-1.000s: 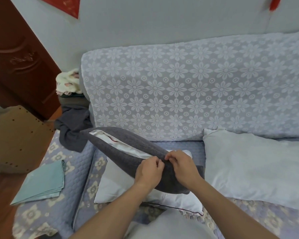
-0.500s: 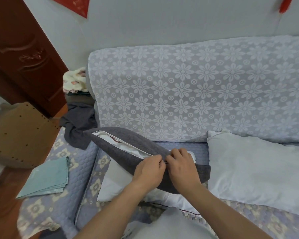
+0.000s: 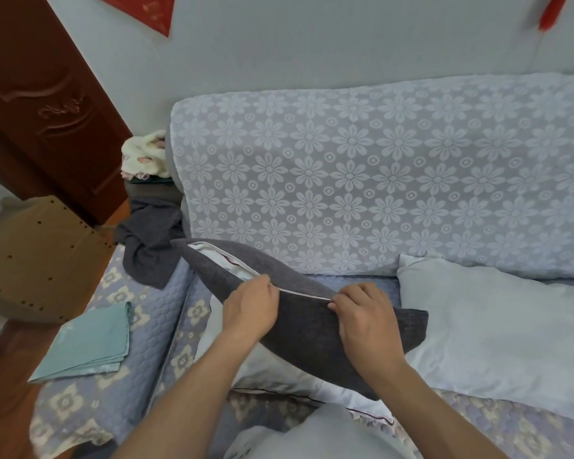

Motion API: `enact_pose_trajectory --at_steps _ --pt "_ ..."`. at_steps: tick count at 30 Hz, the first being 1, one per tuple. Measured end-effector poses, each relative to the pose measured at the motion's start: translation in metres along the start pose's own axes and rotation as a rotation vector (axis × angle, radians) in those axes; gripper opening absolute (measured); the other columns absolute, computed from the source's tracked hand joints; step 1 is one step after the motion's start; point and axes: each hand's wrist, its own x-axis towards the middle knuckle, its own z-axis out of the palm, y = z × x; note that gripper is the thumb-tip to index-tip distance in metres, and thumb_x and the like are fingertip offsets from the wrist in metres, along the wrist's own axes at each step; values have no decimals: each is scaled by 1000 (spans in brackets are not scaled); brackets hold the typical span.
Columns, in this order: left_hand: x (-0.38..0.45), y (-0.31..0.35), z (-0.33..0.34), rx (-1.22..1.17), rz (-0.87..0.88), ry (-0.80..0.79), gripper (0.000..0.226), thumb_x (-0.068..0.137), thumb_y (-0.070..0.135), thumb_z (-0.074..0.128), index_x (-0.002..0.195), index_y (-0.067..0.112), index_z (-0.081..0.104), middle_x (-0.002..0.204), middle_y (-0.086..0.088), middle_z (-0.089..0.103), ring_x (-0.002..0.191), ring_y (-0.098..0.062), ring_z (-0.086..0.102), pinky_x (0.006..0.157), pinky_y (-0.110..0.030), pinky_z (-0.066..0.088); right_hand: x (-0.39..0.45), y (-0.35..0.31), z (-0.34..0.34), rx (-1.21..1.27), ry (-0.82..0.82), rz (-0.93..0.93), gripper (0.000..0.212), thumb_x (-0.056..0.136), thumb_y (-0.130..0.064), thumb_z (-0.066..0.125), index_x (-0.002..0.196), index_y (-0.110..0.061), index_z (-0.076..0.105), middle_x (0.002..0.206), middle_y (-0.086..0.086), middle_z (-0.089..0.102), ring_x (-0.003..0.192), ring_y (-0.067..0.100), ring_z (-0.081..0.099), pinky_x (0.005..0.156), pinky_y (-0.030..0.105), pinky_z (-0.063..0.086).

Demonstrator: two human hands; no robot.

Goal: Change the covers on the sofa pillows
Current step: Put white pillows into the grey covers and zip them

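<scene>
A: Grey pillow cover [image 3: 299, 329] mid-sofa; left hand [image 3: 251, 308] pinches its zip seam, right hand [image 3: 367, 314] pinches farther along

B: Risk; white inner pillow [image 3: 224, 261] snagging the zip if pulled crooked

Soft, even indoor light, cool in tone

No glare or hard shadows; only faint shade lies under the grey pillow [image 3: 312, 326] and along the sofa [image 3: 345, 180] seat. Focus is sharp at centre. The wide lens bends the door [image 3: 40, 104] and sofa back towards the edges, where detail softens slightly.
</scene>
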Motion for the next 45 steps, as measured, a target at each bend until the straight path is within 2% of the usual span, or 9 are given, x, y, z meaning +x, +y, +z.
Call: enact_pose_trajectory --at_steps 6,10,18,22,25,31,35,39,45 --pt "36 -36 -13 21 -104 47 28 100 29 36 76 15 44 97 -10 66 92 -36 61 71 -38 42 -5 18 -8 -10 40 21 11 90 -8 69 80 -12 69 85 -1 64 81 24 53 71 42 44" --pt "21 -39 -12 -18 122 132 31 98 25 46 69 15 47 81 0 54 83 -25 52 70 -41 45 -9 52 -19 -91 94 149 7 86 -4 71 80 -8 73 84 6 68 79 30 52 70 43 44" --pt "-22 -11 35 -351 -14 -307 31 101 24 45 71 15 42 71 2 53 69 -17 49 63 -38 34 -33 85 7 -312 -329 456 16 75 -4 69 91 -8 69 87 14 68 83 38 55 71 44 49" --pt "-14 1 23 -339 76 -395 28 99 22 45 72 15 45 70 0 50 67 -17 47 62 -36 34 -31 45 23 -147 -381 199 53 73 -23 78 122 -11 63 111 12 65 98 34 57 88 47 51" --pt "-12 13 24 -236 97 -380 29 97 22 44 69 15 43 73 -1 52 76 -25 52 69 -40 38 -30 4 44 30 -411 9 45 77 -28 74 120 -17 63 115 4 61 103 26 55 91 39 51" --pt "-30 16 35 -205 104 -359 27 102 25 41 76 18 44 99 -6 46 87 -28 54 82 -41 45 -18 3 57 -35 -368 -27 30 70 -18 81 80 -20 52 76 -1 54 68 24 54 54 35 37" --pt "-48 14 33 161 261 -70 23 93 28 40 76 24 55 82 0 62 85 -26 57 70 -42 45 -10 -3 54 16 -276 -97 3 77 -20 49 76 -20 47 71 -1 51 65 24 51 52 36 37" --pt "-51 8 27 294 269 -34 23 71 25 71 60 24 52 55 1 59 57 -23 60 53 -32 39 -11 -11 55 28 -279 -138 11 74 -12 54 75 -20 46 71 0 50 63 24 47 52 35 34" --pt "-44 -9 -2 142 -32 4 22 97 31 44 80 19 52 96 -7 70 94 -34 65 71 -38 42 -11 -6 45 36 -262 -8 34 75 -9 79 74 -17 47 72 0 50 65 22 48 54 34 39"
